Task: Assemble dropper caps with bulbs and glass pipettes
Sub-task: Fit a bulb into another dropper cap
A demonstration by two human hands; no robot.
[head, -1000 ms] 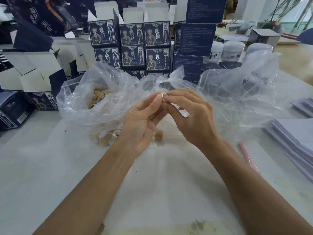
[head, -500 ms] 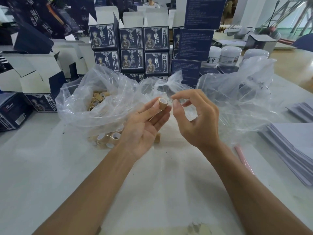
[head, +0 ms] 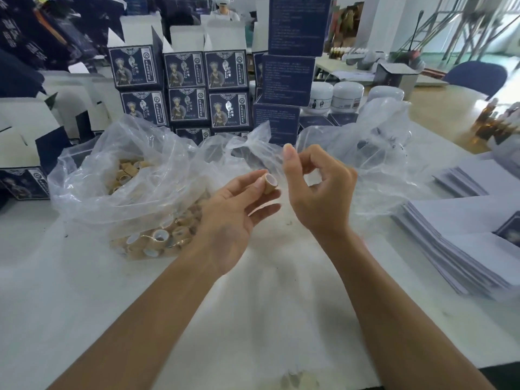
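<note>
While your left hand pinches 1 cap between thumb and fingertips, open white-lined end facing up and right, your right hand hovers just beside it, fingers loosely curled, index raised, holding nothing that shows. The cap looks small, light and rigid, a tan, wood-toned sleeve over a white liner; it should tolerate a firm pinch, so hold it by the side wall and keep the open end free for the bulb. More caps lie in the clear bag at left on the tabletop; thin film like that will cling and slide, so reach in rather than drag it. No bulbs or pipettes can be made out; the second bag at right is too hazy to read. If glass pipettes come next, treat them as fragile and grip near the top.

Navy boxes behind carry a printed figure, a round logo and vertical characters too small to read. White jars have illegible labels.
</note>
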